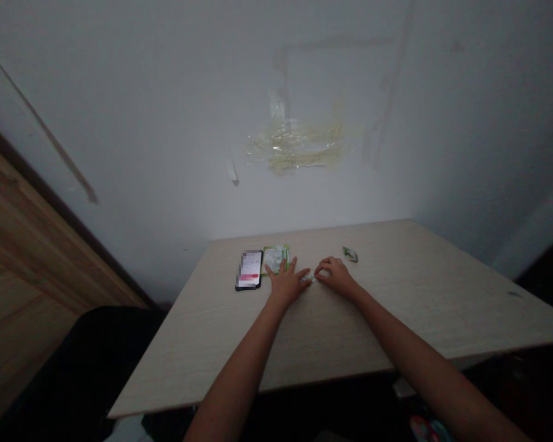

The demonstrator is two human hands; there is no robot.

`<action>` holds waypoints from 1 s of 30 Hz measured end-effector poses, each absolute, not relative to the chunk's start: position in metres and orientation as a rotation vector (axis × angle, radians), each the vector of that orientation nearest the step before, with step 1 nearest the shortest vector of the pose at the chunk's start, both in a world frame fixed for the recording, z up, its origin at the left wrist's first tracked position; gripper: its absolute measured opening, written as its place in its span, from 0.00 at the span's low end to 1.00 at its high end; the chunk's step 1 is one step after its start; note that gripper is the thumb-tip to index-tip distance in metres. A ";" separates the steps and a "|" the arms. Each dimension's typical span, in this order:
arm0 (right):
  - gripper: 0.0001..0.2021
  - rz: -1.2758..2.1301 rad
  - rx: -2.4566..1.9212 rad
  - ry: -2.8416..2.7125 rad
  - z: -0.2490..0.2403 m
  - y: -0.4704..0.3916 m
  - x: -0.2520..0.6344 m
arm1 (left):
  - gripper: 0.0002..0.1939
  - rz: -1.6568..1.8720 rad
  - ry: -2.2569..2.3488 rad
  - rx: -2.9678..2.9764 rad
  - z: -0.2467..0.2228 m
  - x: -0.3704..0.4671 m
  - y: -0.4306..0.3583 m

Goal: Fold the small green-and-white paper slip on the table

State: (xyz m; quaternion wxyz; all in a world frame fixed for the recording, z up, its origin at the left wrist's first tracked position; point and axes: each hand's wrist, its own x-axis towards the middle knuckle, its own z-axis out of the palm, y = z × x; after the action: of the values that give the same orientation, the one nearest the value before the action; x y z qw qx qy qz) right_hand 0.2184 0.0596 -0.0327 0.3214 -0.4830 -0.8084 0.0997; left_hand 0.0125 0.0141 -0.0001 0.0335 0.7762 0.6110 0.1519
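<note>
My left hand (284, 281) lies with its fingers spread on the table, partly over the lower right of a green and white packet (275, 259). A small whitish-green piece (309, 277) is between my two hands, next to the left hand's fingertips; its shape is too small to tell. My right hand (334, 274) is curled, thumb and fingers brought together at the right end of that piece. Left of the packet lies a phone (249, 270) with a lit screen. Beyond my right hand rests a small crumpled green and white wrapper (349, 253).
The pale wooden table (221, 344) meets a grey wall (166, 123) with yellowed tape (299, 144) on it. A black chair-like shape (105, 350) and wooden boards (23, 245) are at the left. A small dark mark (515, 294) is at the table's right.
</note>
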 end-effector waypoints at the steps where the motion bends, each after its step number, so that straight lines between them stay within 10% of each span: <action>1: 0.06 0.256 -1.264 -2.128 -0.032 0.059 0.218 | 0.22 0.480 1.884 2.385 -0.002 0.013 0.014; 30: 0.08 0.357 -1.110 -2.177 -0.023 0.055 0.214 | 0.14 0.625 2.035 2.298 -0.003 0.012 0.018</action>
State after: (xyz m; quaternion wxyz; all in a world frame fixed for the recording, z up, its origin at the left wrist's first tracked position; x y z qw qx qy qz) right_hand 0.2142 0.0547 -0.0232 0.3299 -0.4242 -0.8322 0.1365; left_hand 0.0118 0.0177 -0.0025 0.0047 0.7337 0.6496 0.1994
